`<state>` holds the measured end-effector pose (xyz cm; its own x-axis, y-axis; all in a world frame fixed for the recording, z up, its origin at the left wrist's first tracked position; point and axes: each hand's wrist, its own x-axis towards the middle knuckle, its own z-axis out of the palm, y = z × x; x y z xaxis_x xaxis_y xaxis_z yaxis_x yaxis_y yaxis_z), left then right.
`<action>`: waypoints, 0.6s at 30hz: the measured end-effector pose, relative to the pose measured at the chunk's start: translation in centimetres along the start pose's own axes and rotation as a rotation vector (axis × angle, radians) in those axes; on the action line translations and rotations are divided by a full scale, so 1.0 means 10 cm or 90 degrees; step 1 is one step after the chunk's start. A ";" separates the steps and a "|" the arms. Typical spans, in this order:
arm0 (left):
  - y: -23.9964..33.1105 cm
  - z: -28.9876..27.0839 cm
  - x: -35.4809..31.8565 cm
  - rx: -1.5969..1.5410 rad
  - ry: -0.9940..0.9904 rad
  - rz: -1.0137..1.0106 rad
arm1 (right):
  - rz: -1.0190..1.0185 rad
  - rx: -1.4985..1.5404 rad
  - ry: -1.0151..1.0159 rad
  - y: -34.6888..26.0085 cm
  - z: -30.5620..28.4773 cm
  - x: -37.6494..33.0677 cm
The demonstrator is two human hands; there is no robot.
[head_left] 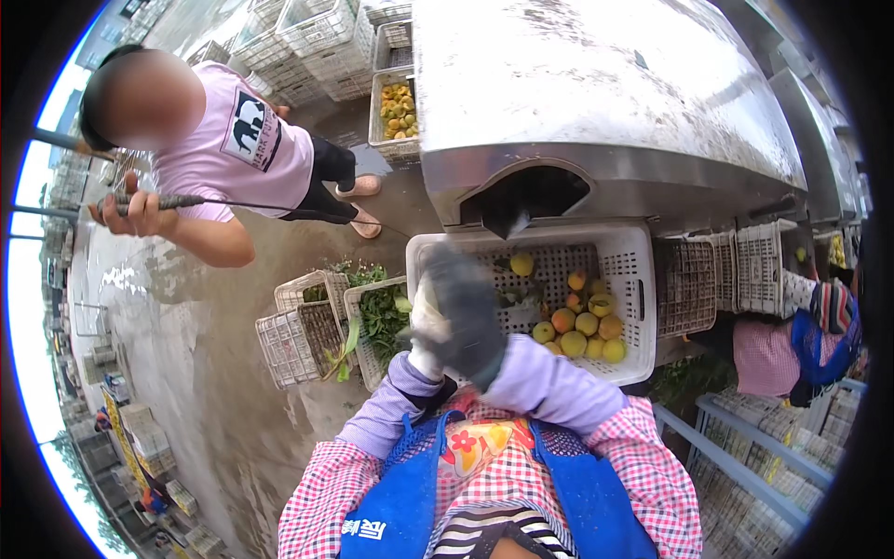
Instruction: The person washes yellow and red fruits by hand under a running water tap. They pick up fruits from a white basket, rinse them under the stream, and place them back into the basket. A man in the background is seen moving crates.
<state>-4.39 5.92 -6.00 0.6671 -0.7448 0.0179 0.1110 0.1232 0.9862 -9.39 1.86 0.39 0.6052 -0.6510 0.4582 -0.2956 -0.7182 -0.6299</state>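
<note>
My right hand [464, 312], in a dark grey glove, crosses in front of my left hand [428, 321], in a whitish glove. Both are smeared by motion, so their fingers and anything between them cannot be made out. They are over the left end of a white perforated plastic crate [643, 298]. Several yellow-green and reddish peaches [586, 323] lie in its right half, and a single peach [521, 264] sits near its far wall. Just beyond the crate, a dark arched opening [540, 191] shows in a large metal machine [596, 93].
Crates of leafy greens [380, 317] stand on the wet floor at left. Farther off, a person [247, 130] in a pink shirt grips a thin rod. A fruit-filled crate [398, 116] sits beside the machine. Blue railings [764, 447] and another worker [792, 345] are at right.
</note>
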 end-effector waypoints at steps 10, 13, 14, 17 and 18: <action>0.46 0.27 0.11 0.074 -0.150 0.018 | 0.194 0.144 -0.006 0.60 -0.52 0.01; 0.39 0.29 0.18 0.134 -0.124 -0.052 | 0.085 -0.024 0.096 0.96 -0.62 0.31; 0.43 0.31 0.19 0.101 -0.090 -0.089 | 0.065 -0.077 0.120 1.06 -0.58 0.39; 0.42 0.18 0.22 -0.020 -0.025 -0.245 | 0.032 -0.193 0.172 1.34 -0.24 0.53; 0.44 0.15 0.24 -0.090 -0.014 -0.330 | 0.102 -0.150 0.122 1.41 -0.18 0.60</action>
<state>-3.40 3.75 -1.40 0.4824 -0.7451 -0.4605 0.5212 -0.1784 0.8346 -11.29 -12.61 -4.60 0.3937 -0.7785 0.4889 -0.5513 -0.6255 -0.5521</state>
